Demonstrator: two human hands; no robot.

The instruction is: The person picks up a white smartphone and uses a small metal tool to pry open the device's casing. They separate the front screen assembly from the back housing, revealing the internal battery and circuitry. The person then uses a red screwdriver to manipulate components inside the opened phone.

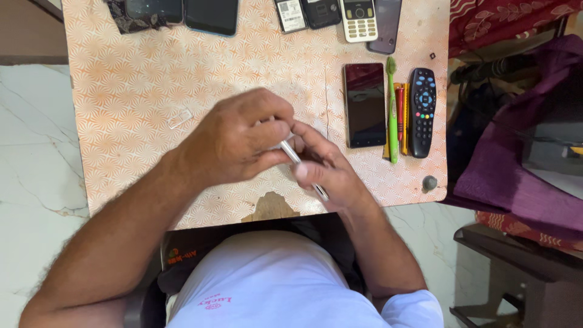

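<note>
Both my hands meet over the near middle of a small table (139,91) with an orange patterned top. My left hand (234,140) is curled, its fingers pinched on something small that stays hidden under them. My right hand (328,170) grips a thin silver metal tool (291,153), which runs from between the left fingers back under the right palm. A small clear plastic piece (180,118) lies on the table just left of my left hand.
A dark smartphone (364,104), a green toothbrush (393,112), an orange screwdriver (401,118) and a black remote (422,112) lie at the right. Several phones (358,19) and phone parts line the far edge. A purple cloth (516,152) lies to the right.
</note>
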